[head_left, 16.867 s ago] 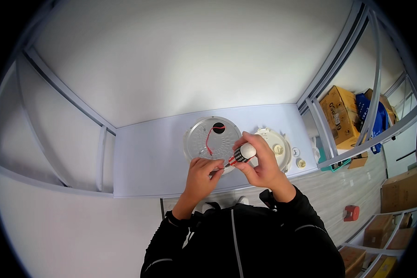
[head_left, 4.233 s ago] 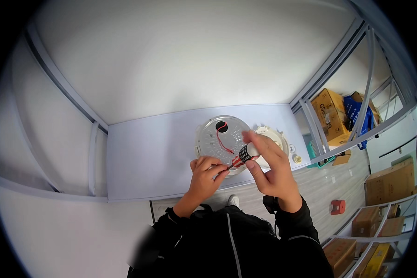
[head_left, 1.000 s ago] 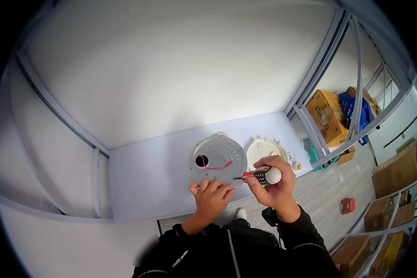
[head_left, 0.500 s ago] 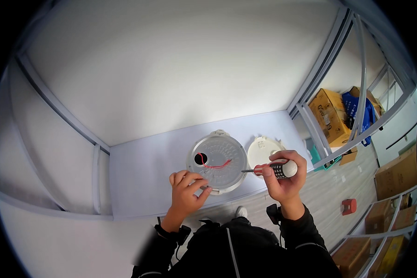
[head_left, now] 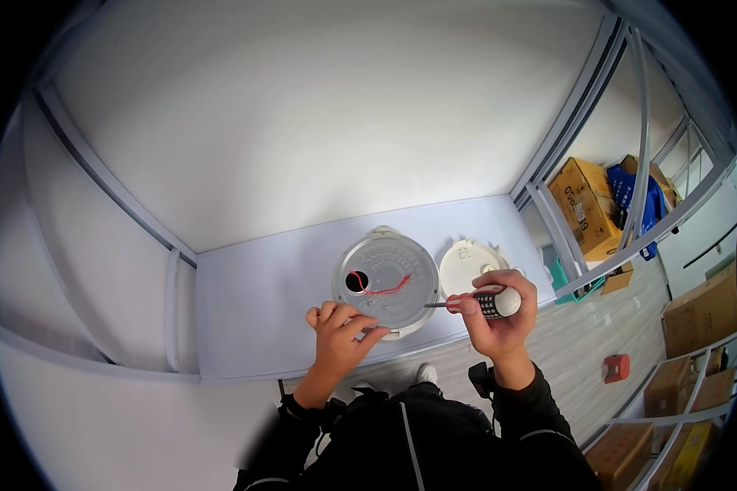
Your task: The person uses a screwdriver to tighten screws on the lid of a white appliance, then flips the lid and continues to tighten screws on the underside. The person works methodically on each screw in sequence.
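Note:
A round silver lid-like part (head_left: 397, 266) with a pale rim lies on the table. Red wires (head_left: 377, 291) come out of a dark round hole (head_left: 357, 281) on its left and rest across its face. At the near-left rim my left hand (head_left: 341, 334) has thumb and forefinger drawn together; anything between them is too small to make out. My right hand (head_left: 504, 322) grips a screwdriver (head_left: 491, 303) with a red, black and white handle, its shaft pointing left over the lid's right edge. Partly behind that hand lies a round cream cover (head_left: 464, 260).
The pale table (head_left: 254, 286) meets a white wall (head_left: 327, 114) at the back. Grey metal frame posts (head_left: 573, 98) stand at both sides. Beyond the right end are cardboard boxes (head_left: 584, 204), a blue bag (head_left: 640, 196), a teal crate (head_left: 561, 274) and a red stool (head_left: 617, 367) on the floor.
My left hand has shifted slightly right along the near rim, its fingers bent more. The screwdriver has moved a little left and down, its tip now lower over the lid's edge.

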Available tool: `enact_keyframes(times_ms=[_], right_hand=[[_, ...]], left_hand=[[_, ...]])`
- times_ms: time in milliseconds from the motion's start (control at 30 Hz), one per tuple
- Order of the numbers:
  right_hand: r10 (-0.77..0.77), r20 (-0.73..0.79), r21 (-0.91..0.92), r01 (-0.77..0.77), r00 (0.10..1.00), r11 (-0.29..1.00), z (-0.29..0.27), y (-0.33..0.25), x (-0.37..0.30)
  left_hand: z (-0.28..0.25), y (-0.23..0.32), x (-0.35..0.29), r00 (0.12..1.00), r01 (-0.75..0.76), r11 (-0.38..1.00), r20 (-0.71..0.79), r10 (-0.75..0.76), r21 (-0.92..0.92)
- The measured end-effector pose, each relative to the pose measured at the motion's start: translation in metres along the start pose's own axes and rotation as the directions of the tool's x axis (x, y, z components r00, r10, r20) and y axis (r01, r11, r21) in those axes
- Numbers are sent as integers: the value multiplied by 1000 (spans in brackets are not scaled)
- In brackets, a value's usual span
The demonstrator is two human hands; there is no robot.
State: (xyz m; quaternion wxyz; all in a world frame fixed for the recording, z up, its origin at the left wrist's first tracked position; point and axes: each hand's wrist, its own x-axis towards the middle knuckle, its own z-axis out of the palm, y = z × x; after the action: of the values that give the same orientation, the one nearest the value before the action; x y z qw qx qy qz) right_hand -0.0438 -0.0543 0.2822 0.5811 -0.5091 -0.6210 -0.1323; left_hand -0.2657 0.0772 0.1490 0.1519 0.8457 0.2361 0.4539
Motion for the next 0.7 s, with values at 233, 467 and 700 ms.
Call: enact_keyframes(times_ms=[233,467,700], right_hand=[[9,-7,-4,-10,1000,1000,-8,-1,-5],[-6,4,-22,6,1000,1000,-16,-1,-10],[5,-34,-76,-7,999,997,-17,2,-15]], left_hand=[[14,29,1,1000,-7,997,-26,10,83],[6,37,19,995,98,989,22,-101,106],[9,28,32,983,117,983,127,-135,143]])
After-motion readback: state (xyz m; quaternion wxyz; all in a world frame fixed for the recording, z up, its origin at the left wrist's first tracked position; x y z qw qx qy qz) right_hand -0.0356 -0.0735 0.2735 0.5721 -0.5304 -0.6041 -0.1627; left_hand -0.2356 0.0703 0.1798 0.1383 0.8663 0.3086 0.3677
